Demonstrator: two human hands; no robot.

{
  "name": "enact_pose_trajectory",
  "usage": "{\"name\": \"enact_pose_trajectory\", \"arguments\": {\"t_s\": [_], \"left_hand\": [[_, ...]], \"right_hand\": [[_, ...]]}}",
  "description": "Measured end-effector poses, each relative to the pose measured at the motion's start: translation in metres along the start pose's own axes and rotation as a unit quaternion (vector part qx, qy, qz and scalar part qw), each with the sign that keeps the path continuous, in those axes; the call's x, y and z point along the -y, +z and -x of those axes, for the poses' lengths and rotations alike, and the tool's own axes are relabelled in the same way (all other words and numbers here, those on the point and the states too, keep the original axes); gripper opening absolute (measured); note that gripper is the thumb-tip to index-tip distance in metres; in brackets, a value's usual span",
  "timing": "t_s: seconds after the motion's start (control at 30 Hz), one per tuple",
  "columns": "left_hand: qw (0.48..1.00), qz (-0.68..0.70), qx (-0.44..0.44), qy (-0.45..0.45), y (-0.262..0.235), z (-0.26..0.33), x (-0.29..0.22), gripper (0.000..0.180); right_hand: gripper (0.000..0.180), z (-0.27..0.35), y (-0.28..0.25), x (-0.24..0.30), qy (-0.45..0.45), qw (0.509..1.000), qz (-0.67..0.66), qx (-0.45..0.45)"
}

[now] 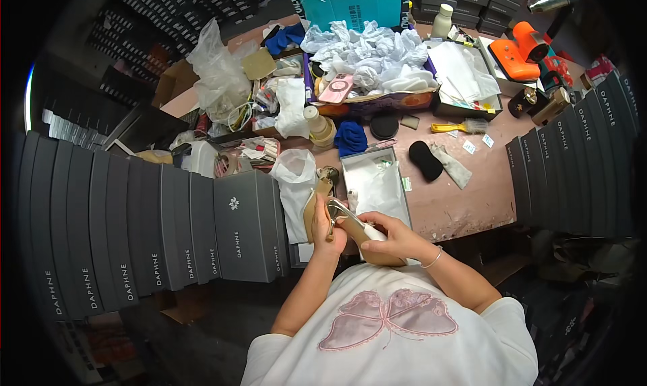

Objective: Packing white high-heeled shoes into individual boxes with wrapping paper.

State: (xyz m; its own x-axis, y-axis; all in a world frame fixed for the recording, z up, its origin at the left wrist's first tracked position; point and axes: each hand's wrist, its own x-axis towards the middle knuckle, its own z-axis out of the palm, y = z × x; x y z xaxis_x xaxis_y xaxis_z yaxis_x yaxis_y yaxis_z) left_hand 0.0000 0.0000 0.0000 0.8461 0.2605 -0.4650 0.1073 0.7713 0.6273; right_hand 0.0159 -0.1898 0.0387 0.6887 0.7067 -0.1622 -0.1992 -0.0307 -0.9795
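Note:
A beige shoe point(352, 225) with a shiny metallic strap is tilted in front of my body. My right hand point(396, 236) wraps round its rear part, where something white shows by the fingers. My left hand point(326, 232) is closed at the strap end, its fingers pointing away from me. Just left of that hand, a second beige shoe point(309, 217) stands against a white plastic bag point(294, 173); the left fingers partly cover it, so whether they touch it is unclear. Beyond my hands, an open grey shoebox point(406, 207) holds white tissue paper point(372, 187).
Dark shoeboxes point(246, 224) line the left side, and more boxes point(573, 177) stand at the right. On the pink table point(445, 207) lie a black shoe-shaped pad point(426, 161), a yellow-handled brush point(458, 126) and a blue cloth point(351, 137). Behind stands a box of crumpled white paper point(371, 55).

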Motion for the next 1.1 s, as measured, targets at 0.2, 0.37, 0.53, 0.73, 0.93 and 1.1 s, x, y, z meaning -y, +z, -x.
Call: {"name": "enact_pose_trajectory", "arguments": {"t_s": [0.2, 0.37, 0.53, 0.73, 0.93, 1.1], "left_hand": [[0.995, -0.066, 0.062, 0.053, 0.026, 0.029, 0.028, 0.036], [0.994, -0.081, 0.072, 0.016, 0.040, 0.019, 0.030, 0.029], [0.995, -0.062, 0.075, -0.011, 0.066, 0.003, 0.006, 0.037], [0.999, -0.045, 0.002, -0.022, 0.086, 0.023, 0.017, 0.047], [0.997, -0.047, -0.005, -0.053, 0.092, 0.021, 0.027, 0.047], [0.997, -0.081, 0.011, -0.015, 0.101, 0.019, 0.029, 0.040]], "right_hand": [[0.047, -0.011, -0.017, 0.002, -0.013, 0.997, -0.042, -0.070], [0.041, -0.020, -0.050, 0.010, -0.116, 0.990, 0.081, -0.028], [0.020, -0.024, -0.189, -0.004, -0.052, 0.931, 0.189, -0.307], [0.012, -0.029, -0.311, -0.082, 0.033, 0.865, 0.329, -0.378], [0.017, -0.034, -0.294, -0.107, -0.019, 0.859, 0.444, -0.255], [0.015, -0.044, -0.291, -0.146, -0.050, 0.835, 0.506, -0.212]]}}
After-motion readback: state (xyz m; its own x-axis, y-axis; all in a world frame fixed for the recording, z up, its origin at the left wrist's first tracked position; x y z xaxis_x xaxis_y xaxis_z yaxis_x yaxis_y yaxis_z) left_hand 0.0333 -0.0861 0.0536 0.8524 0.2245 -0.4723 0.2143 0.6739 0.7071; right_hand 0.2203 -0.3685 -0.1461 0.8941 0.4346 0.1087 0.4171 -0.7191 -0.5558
